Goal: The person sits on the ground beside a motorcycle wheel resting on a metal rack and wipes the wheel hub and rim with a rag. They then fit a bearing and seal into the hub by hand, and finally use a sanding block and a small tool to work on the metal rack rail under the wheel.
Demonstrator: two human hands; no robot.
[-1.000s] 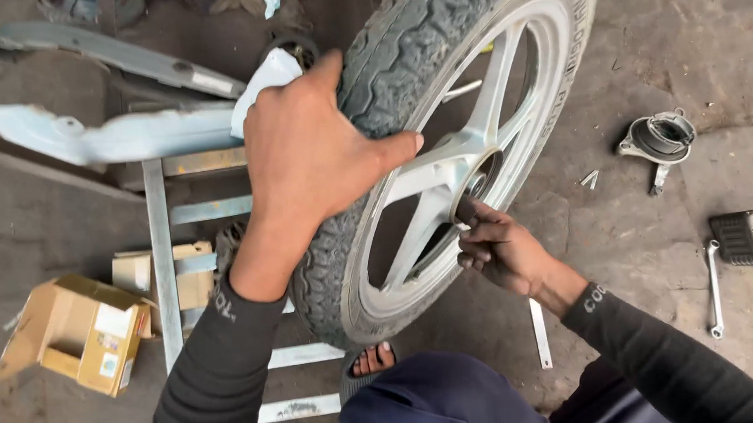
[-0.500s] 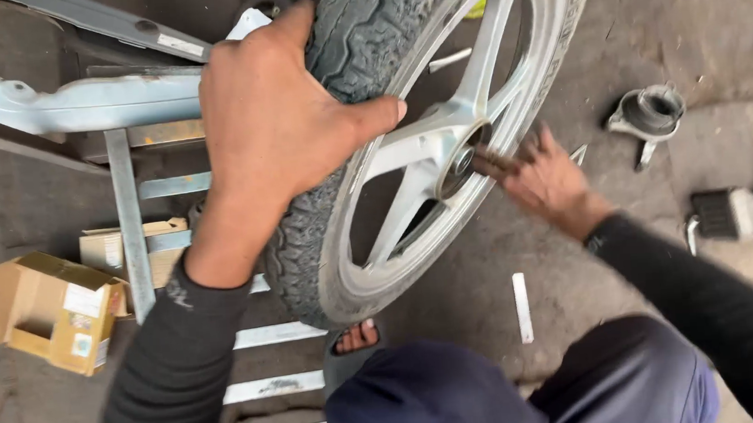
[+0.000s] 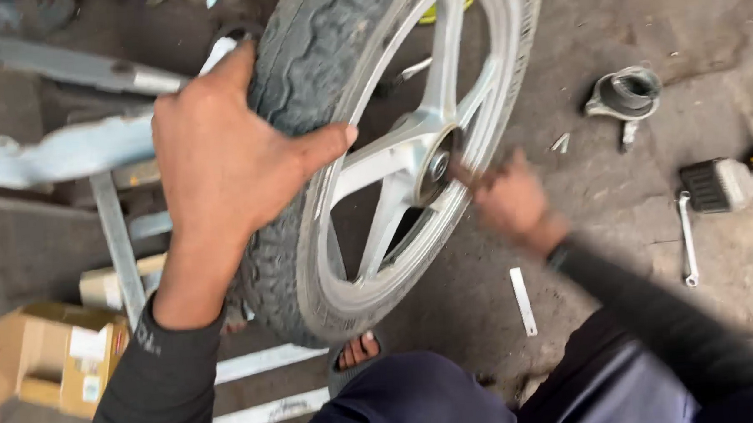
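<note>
Left-hand grip [image 3: 225,151] clamps over the black rubber tyre tread of the silver five-spoke alloy motorcycle wheel [image 3: 390,150], centre frame — steadying it upright on the concrete floor [image 3: 626,13]. Right hand [image 3: 508,202] blurred at the hub; its grip cannot be told. Grey spanner [image 3: 686,238] and brown cardboard box [image 3: 46,358] lie nearby.

Cardboard box [image 3: 50,358], spanner [image 3: 686,238], power tool [image 3: 727,179]

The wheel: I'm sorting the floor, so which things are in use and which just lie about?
In use: wheel, left hand on its tyre, right hand at its hub.
Lying about: box, wrench, strip, round part.
</note>
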